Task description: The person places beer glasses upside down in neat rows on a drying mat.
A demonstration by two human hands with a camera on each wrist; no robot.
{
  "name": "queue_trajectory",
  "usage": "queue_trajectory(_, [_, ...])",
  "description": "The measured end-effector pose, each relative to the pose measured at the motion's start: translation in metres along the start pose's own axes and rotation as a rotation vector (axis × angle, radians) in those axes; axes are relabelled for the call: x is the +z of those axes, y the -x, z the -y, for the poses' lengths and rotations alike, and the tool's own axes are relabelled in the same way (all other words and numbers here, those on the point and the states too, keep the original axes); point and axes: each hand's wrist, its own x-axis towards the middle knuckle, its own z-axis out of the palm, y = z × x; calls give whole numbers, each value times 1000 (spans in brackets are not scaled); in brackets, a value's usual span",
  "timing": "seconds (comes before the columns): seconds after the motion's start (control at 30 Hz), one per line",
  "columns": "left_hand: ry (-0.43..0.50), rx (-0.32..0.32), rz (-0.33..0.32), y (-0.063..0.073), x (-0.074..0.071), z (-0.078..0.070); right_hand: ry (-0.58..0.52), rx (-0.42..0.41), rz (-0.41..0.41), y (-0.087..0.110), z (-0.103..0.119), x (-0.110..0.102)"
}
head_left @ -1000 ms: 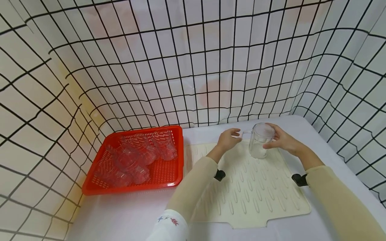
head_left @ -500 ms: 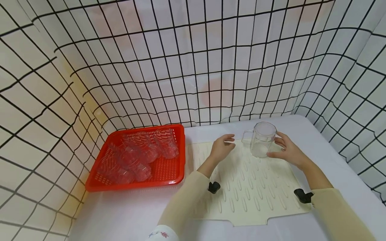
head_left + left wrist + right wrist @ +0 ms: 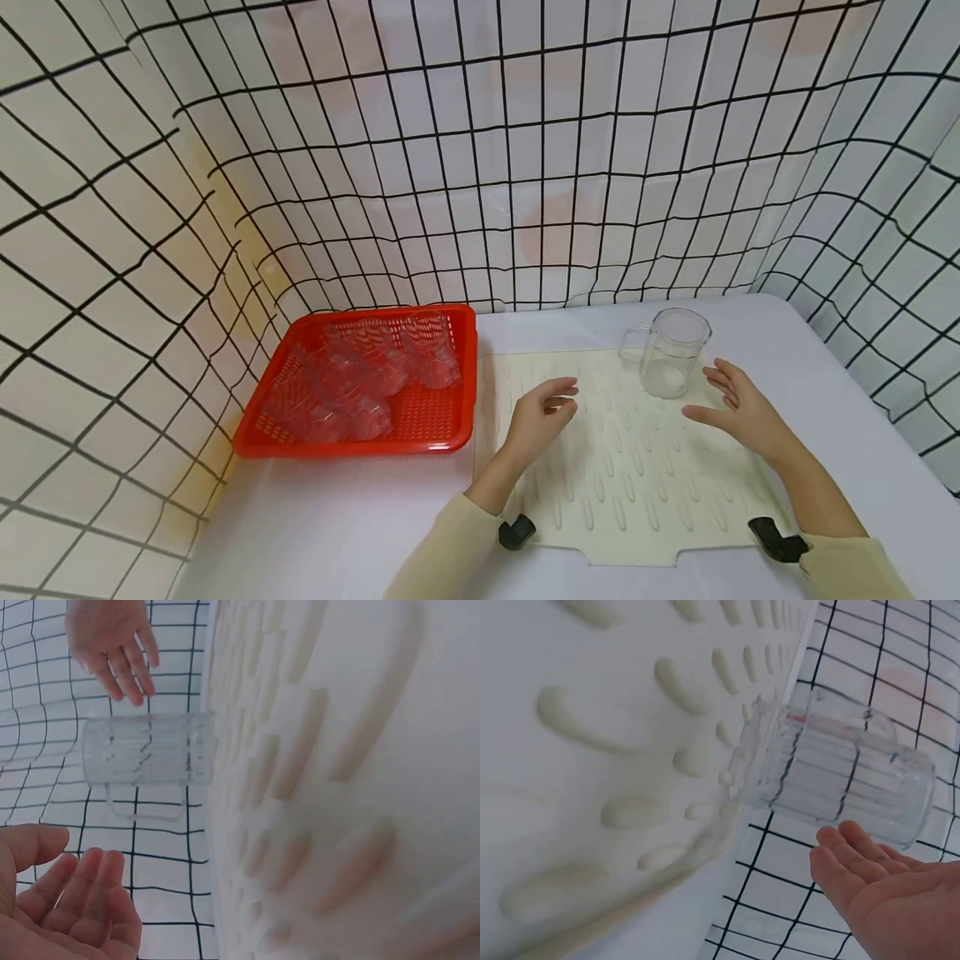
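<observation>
The left hand [image 3: 534, 421] and right hand [image 3: 744, 410] are hovering apart, empty; the mug [image 3: 670, 362] is looking stiff, slippery, perhaps breakable, its handle [image 3: 154, 818] probably offering the surest hold.

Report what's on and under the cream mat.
On the cream mat, a clear mug stands upright near the far edge, its handle pointing left. The mat lies on a white surface; anything else directly beneath it is covered.

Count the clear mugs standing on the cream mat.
1: the clear mug stands near the far edge of the cream mat, ahead and to the left of the right hand. None seems hidden there.
</observation>
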Motion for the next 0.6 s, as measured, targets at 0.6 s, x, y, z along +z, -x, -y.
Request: queue_trajectory(0.6, [-16, 177, -229, 61, -26, -6, 170, 111, 35, 17, -16, 26])
